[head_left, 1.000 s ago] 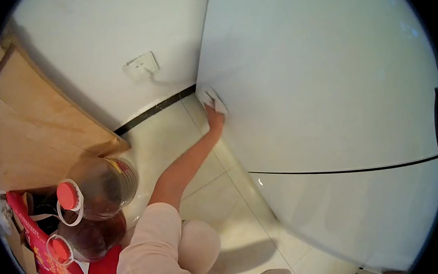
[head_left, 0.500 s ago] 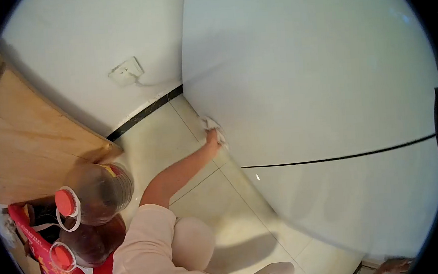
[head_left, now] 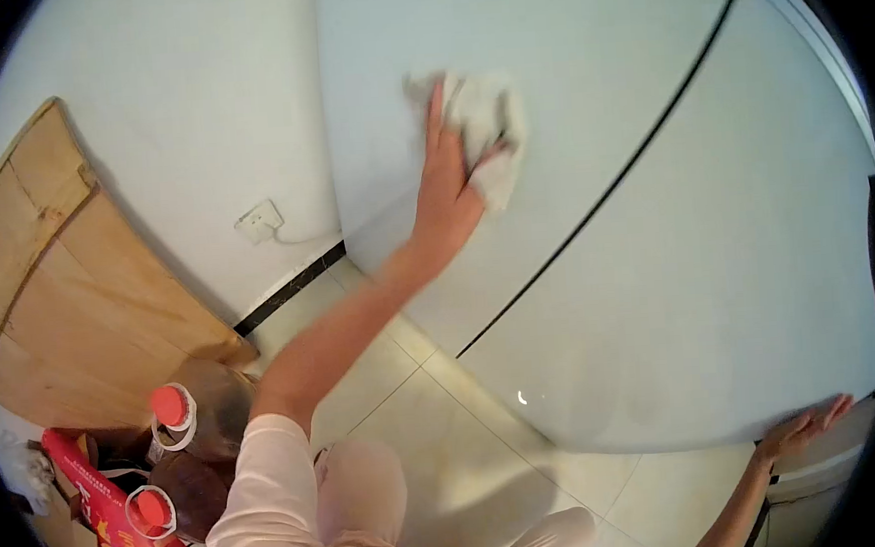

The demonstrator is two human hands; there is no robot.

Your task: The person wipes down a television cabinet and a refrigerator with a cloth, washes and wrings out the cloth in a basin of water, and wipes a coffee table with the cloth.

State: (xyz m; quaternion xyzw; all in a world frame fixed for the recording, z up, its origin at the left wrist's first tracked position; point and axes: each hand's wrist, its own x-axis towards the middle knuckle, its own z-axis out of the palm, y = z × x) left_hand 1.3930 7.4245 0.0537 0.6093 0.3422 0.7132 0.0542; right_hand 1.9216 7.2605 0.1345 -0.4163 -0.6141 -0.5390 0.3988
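Note:
My left hand point(head_left: 445, 195) presses a crumpled white cloth point(head_left: 494, 135) against the glossy pale door point(head_left: 393, 36) of what looks like a refrigerator. The fingers are partly spread over the cloth, which bunches beside the thumb. A dark seam point(head_left: 594, 213) runs diagonally across the pale front, to the right of the cloth. At the lower right, my right hand point(head_left: 806, 429) is at the far edge of the lower pale panel point(head_left: 683, 359), with fingers stretched out. No object shows in it.
Large bottles with red caps point(head_left: 170, 405) stand at the lower left, by a red printed bag point(head_left: 123, 533). A wooden board point(head_left: 88, 285) leans on the wall near a socket point(head_left: 259, 222). Tiled floor point(head_left: 404, 386) lies below.
My left hand has moved up with the cloth, from the door's low left edge onto its face. My right hand has come further into view. The seam now looks much steeper.

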